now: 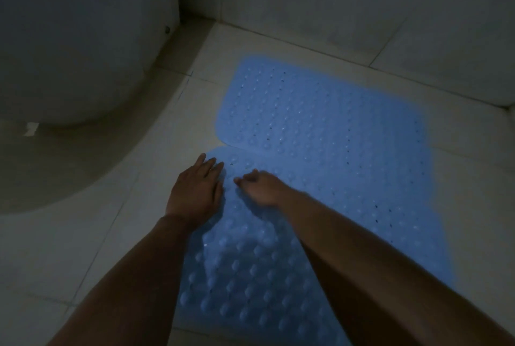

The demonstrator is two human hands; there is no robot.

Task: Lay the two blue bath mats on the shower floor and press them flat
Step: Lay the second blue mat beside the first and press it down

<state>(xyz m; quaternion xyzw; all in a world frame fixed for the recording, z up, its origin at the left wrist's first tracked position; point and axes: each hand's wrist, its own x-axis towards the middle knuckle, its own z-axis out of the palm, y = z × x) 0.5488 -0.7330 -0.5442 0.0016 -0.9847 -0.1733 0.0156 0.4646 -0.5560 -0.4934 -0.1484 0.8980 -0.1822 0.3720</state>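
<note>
Head view, dim light, looking down at a pale tiled shower floor [156, 167]. Two blue bath mats side by side, both studded with rows of round bumps and small holes. Far mat [320, 122] spread across the centre and right of the frame, its upper edge close to the wall tiles [362, 5]. Near mat [250, 276] running from the centre down to the bottom edge, its rounded upper left corner just beside the far mat's lower left edge; whether the two overlap further right cannot be told. Slight ripple visible in the near mat's surface below the hands.

Left hand [196, 192] laid palm down at the near mat's upper left corner, fingers extended and close together, resting partly on the mat's left edge and partly on the tile. Right hand [260, 185] just right of it on the same mat, fingers curled downward and bunched, tips touching the mat surface; whether anything is pinched cannot be told. Both bare forearms entering from the bottom of the frame.

Large rounded white fixture [72, 47] filling the upper left, standing on a darker curved patch of floor.
</note>
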